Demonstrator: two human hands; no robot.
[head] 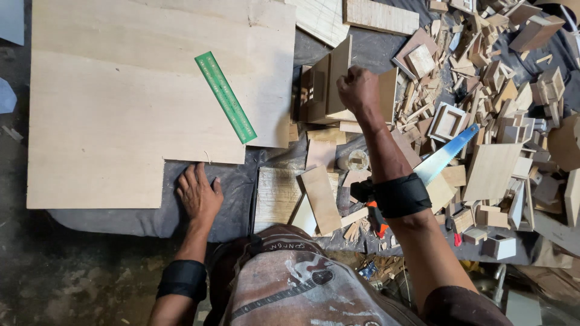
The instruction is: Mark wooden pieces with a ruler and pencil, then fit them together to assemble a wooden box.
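Observation:
My right hand [359, 90] reaches forward and grips the top edge of an upright wooden panel of a small box-like wooden model [326, 90] standing on the dark cloth. My left hand [198, 193] lies flat with fingers spread on the dark cloth [235, 181], just below the cut-out corner of a large plywood sheet [121, 90]. A green ruler [225, 96] lies diagonally on that sheet. Both wrists wear black bands.
A handsaw with a blue-grey blade [447, 154] and orange-black handle lies under my right forearm. Several flat wood offcuts [320, 196] sit in front of me. A big heap of small wood scraps and frames [495, 108] fills the right side. A small glue pot [357, 160] stands near the model.

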